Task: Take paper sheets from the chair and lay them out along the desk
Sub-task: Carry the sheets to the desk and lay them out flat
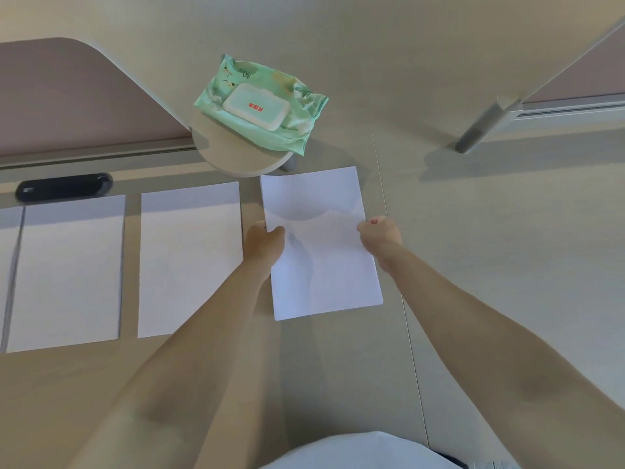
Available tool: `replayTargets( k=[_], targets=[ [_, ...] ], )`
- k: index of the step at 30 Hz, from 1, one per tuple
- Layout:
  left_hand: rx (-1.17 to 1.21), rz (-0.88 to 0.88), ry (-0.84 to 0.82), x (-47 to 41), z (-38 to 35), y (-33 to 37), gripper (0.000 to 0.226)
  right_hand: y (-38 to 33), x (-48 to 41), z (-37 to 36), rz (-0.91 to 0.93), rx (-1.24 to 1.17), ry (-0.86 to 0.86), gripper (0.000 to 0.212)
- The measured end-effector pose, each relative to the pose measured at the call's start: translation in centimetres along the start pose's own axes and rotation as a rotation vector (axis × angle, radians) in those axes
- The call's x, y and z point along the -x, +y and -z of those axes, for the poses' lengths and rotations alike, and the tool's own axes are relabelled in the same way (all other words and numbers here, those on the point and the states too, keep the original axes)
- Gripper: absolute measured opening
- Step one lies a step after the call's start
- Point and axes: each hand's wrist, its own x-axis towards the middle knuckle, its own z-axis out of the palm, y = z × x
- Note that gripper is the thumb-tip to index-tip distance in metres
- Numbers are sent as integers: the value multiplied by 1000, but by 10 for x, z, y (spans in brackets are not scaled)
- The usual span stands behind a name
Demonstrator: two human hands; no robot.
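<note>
A white paper sheet [321,245] is held over the beige desk [490,265], to the right of the row. My left hand [265,243] pinches its left edge and my right hand [380,236] pinches its right edge, about halfway up. Two more sheets lie flat on the desk to the left: one [189,262] close beside the held sheet, another [67,272] further left. A sliver of a third sheet [8,265] shows at the frame's left edge. The chair is out of view.
A green pack of wet wipes [263,106] rests on a small round shelf [233,154] just behind the held sheet. A black cable slot [62,187] sits at the back left. A grey post [483,126] stands at the back right, under a partition.
</note>
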Motion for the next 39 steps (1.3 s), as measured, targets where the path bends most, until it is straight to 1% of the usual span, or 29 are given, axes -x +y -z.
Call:
replayTargets(
  k=[3, 4, 7, 9, 10, 13, 14, 15, 18, 20, 22, 23, 25, 28, 32, 35, 37, 39],
  targets=[
    [100, 58, -28, 7, -1, -5, 13, 2, 2, 2, -19, -8, -34, 15],
    [148, 82, -45, 10, 0, -8, 13, 5, 1, 3, -22, -6, -40, 17],
    [331, 111, -133, 29, 3, -13, 21, 11, 6, 11, -16, -2, -25, 33],
    [466, 94, -214, 50, 9, -15, 26, 16, 12, 20, -2, -90, -39, 38],
    [516, 76, -260, 60, 14, -17, 26, 20, 17, 25, 4, -161, -79, 37],
    [613, -40, -372, 87, 28, -22, 27, 27, 43, 44, 29, -370, -382, 27],
    [611, -101, -381, 94, 33, -22, 27, 28, 54, 49, 62, -420, -444, 31],
    [589, -172, -374, 101, 37, -20, 26, 26, 65, 53, 119, -473, -458, 33],
    [466, -417, -276, 121, 51, -4, 28, 16, 91, 67, 350, -611, -370, 29],
    [433, -492, -200, 130, 54, 3, 31, 11, 104, 74, 462, -626, -328, 22],
    [371, -480, -123, 136, 51, 2, 37, 12, 113, 74, 513, -563, -287, 21],
    [346, -457, -93, 138, 48, 0, 36, 15, 116, 73, 512, -527, -271, 21],
    [336, -424, -59, 140, 40, -9, 24, 22, 122, 69, 500, -479, -243, 20],
    [351, -446, -63, 141, 34, -17, 19, 29, 126, 68, 498, -470, -235, 19],
    [300, -472, -62, 138, 32, -21, 26, 28, 126, 67, 489, -454, -234, 17],
    [236, -454, -56, 134, 33, -13, 11, 24, 120, 68, 506, -421, -215, 13],
    [211, -456, -66, 127, 35, -4, 10, 18, 113, 69, 516, -373, -200, 14],
    [202, -453, -80, 117, 36, 6, 3, 14, 104, 69, 523, -329, -178, 16]
  ],
)
